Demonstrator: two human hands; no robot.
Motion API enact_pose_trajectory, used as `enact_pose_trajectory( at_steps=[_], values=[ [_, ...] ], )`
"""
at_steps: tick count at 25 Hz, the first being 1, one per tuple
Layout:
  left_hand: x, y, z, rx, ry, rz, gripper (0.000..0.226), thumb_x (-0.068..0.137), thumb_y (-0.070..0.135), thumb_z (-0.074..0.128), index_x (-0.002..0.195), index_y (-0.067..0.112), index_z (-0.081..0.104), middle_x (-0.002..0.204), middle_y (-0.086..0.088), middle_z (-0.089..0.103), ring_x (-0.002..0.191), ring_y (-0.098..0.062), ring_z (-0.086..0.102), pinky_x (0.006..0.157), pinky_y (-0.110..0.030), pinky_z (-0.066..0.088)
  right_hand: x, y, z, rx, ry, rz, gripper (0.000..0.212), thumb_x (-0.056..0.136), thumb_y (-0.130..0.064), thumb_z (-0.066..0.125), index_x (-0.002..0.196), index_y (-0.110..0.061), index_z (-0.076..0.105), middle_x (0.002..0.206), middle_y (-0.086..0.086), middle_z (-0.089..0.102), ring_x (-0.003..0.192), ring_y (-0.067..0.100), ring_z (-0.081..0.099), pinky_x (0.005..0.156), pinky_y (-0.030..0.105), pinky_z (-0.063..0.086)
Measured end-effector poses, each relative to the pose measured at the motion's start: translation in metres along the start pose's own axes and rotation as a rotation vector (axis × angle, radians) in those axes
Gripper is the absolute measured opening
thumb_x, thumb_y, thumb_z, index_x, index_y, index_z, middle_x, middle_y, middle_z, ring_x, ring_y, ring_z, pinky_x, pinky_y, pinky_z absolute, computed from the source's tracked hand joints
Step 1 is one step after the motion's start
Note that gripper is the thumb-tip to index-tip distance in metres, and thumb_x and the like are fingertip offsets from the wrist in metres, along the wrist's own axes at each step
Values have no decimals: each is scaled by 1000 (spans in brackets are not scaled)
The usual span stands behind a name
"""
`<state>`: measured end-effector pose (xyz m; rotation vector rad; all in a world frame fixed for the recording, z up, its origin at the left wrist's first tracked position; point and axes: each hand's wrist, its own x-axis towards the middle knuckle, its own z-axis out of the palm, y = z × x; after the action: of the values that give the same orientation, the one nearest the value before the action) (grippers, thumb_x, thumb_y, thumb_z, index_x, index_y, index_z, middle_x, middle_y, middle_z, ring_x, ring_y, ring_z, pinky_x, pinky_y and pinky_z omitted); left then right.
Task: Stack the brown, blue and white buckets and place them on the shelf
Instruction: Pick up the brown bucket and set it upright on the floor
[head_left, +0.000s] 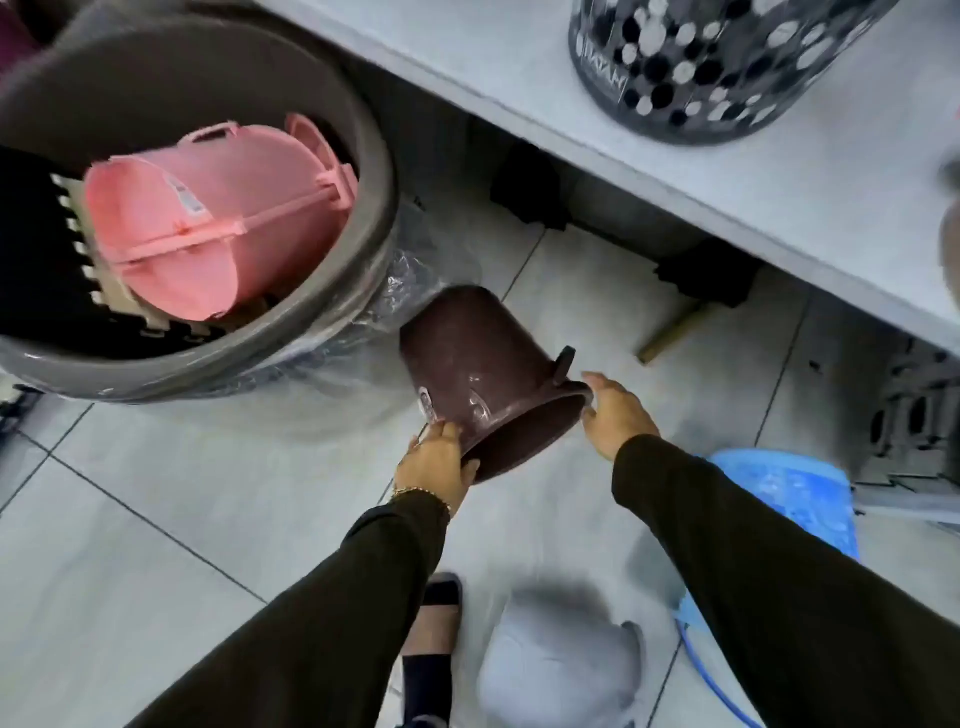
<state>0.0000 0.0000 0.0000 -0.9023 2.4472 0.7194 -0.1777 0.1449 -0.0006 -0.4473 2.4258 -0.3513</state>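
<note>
Nearest us, pale grey-white plastic bucket (558, 660) on floor tiles (156, 519), blurred; blue plastic bucket (795, 499) beside right sleeve. We hold glossy brown plastic bucket (483, 374) tipped, mouth toward us: left hand (436, 467) clenched on rim, right hand (618, 415) open-fingered against opposite rim. Judged light, stiff, slick; rim safest hold. Grey shelf (701, 156) beyond.
</note>
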Motion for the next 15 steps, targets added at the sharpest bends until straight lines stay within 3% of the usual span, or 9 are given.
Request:
enact_pose_trajectory(
  at_steps=[4, 7, 10, 13, 15],
  values=[
    [23, 0, 20, -83, 59, 1, 29, 92, 18, 46, 119, 12, 39, 142, -14, 40, 96, -45, 62, 81, -50, 52, 24, 4, 19, -24, 81, -18, 32, 96, -23, 56, 127, -21, 51, 124, 10, 62, 112, 32, 62, 88, 39, 50],
    [25, 2, 2, -128, 141, 51, 25, 95, 18, 41, 119, 11, 40, 123, -18, 57, 90, -47, 61, 79, -48, 51, 18, 2, 7, -22, 244, -83, 31, 98, -31, 53, 128, -24, 50, 125, 6, 62, 109, 30, 63, 85, 38, 49],
    [37, 6, -37, -253, 201, -10, 25, 95, 21, 44, 118, 12, 43, 100, -19, 68, 92, -45, 62, 77, -41, 46, 18, -1, -12, 149, 278, -20, 56, 96, -25, 57, 147, -23, 34, 148, 9, 46, 126, 32, 56, 101, 44, 50],
    [58, 3, -49, -405, 88, -149, 23, 93, 20, 50, 114, 10, 47, 101, -19, 68, 95, -42, 63, 76, -31, 44, 14, 5, -13, 179, 94, 139, 87, 90, -6, 62, 158, -21, 9, 164, 11, 17, 134, 39, 49, 113, 50, 41],
    [70, -5, -41, -506, 19, -229, 18, 91, 21, 52, 106, 14, 46, 102, -20, 69, 92, -42, 67, 83, -37, 54, 10, 9, -5, 160, 24, 168, 94, 86, 4, 60, 159, -21, 6, 165, 7, 11, 134, 38, 50, 114, 50, 40]
  ],
)
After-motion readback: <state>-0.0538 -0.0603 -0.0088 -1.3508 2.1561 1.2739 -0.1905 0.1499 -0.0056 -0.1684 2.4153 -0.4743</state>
